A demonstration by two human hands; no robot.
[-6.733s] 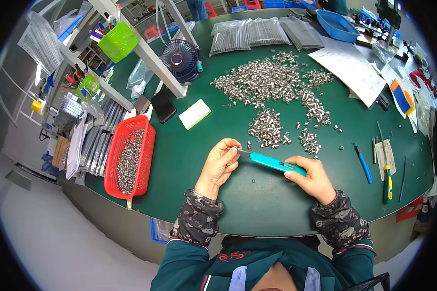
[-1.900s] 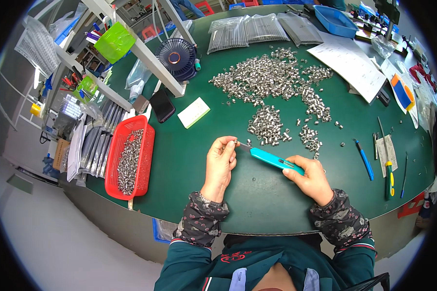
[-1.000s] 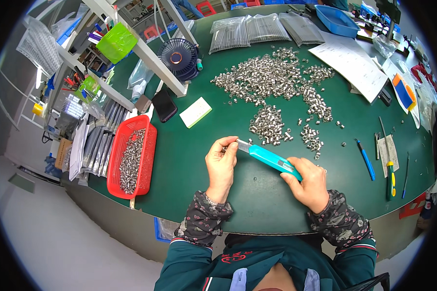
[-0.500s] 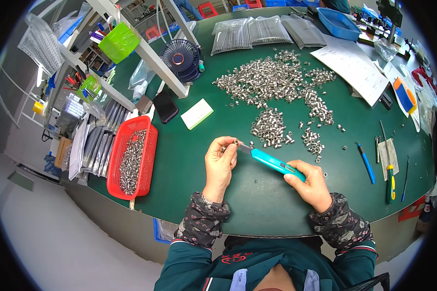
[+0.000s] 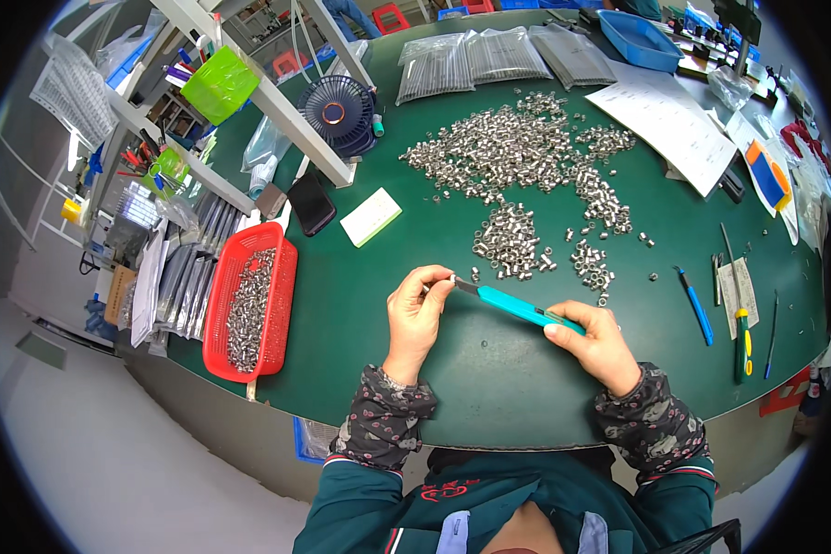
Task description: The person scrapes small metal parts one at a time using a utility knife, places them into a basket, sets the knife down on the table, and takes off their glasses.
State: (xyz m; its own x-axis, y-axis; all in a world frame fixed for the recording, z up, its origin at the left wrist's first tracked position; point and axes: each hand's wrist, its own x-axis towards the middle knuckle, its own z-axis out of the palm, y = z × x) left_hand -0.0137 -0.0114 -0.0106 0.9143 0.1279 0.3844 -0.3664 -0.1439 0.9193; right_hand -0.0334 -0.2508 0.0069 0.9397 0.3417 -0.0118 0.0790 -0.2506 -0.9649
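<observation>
One ring (image 5: 451, 279), mostly hidden, seems pinched in the left hand (image 5: 415, 314); the right hand (image 5: 594, 340) grips a knife (image 5: 517, 306) over the green table (image 5: 489, 397), its blade (image 5: 466, 287) at the ring. Since a second ago the knife has rolled, showing less of its broad face: likely a fresh blade angle. Ring piles (image 5: 508, 242) lie beyond, a red basket (image 5: 281, 309) left, stools (image 5: 390, 17) behind.

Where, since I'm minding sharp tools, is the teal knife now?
Near the head view's centre, the right hand holds the teal knife, blade toward the left hand.
</observation>
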